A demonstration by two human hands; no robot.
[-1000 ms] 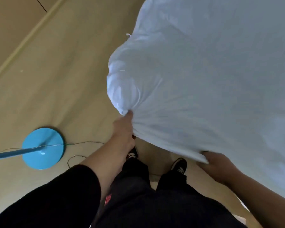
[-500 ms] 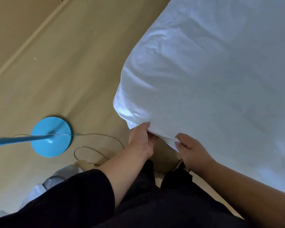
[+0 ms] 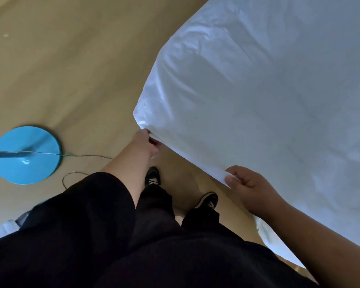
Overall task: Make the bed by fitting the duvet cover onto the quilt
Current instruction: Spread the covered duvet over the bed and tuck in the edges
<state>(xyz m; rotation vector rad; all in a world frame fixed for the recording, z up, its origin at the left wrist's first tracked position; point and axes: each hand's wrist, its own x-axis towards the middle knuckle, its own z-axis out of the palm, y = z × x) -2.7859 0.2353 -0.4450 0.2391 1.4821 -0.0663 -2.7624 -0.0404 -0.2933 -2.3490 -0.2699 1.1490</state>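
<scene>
Duvet cover (image 3: pixel 258 96), white, lifted clear of floor, spreading ahead of both hands. Left hand (image 3: pixel 148 143) clamped on its corner; right hand (image 3: pixel 245 186) pinching its near edge. Judged soft, light, slippery: hold at corners and seam.

No readable text, label or number anywhere.

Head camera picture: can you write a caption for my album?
Both hands, left and right, pinch the white duvet's edge above a tan floor.
</scene>
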